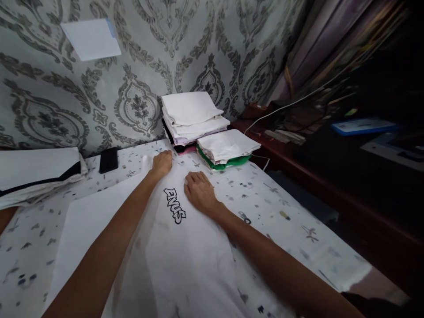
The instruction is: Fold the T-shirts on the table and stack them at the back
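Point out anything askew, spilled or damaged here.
Only the white paper on the patterned wall covering stands out: at the upper left, its edges slant rather than sit square, though the wide lens may exaggerate that. I see no spill, and no clear damage to the printed cloth.

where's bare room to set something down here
Patterned cloth shows bare between the right hand, green-edged stack and cloth's right edge, and between white garment and left pile. It's crowded where that stack adjoins the taller stack.
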The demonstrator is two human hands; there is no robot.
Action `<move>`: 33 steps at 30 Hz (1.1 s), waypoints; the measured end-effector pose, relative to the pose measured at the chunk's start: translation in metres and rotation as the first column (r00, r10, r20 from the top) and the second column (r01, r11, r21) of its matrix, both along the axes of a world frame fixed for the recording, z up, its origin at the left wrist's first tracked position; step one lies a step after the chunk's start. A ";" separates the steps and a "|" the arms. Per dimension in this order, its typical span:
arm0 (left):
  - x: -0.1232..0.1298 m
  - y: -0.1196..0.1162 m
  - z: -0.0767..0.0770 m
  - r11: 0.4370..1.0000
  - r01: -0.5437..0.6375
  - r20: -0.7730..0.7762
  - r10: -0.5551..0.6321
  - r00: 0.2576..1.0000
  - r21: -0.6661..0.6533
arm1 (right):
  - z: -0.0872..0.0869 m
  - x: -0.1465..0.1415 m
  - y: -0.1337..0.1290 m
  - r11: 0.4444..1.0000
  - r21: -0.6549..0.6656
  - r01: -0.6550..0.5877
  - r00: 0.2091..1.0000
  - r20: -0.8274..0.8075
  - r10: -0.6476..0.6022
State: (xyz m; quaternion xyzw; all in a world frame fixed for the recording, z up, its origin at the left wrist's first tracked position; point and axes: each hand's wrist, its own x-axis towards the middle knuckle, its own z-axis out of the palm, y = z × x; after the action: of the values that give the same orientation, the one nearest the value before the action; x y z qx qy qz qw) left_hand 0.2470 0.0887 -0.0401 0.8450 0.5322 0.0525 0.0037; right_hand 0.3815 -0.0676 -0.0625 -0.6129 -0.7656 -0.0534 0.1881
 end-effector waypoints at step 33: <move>0.000 -0.098 -0.004 0.964 0.263 0.207 -0.263 0.942 0.030 | -0.006 0.023 0.004 0.996 -0.066 0.061 0.936 -0.343 -0.080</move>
State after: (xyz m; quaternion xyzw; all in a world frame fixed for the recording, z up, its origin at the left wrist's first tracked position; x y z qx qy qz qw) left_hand 0.2465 -0.0092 -0.0444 0.8983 0.4112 0.1405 0.0659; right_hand 0.4041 -0.0639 -0.0686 -0.6447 -0.6994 0.0690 0.3009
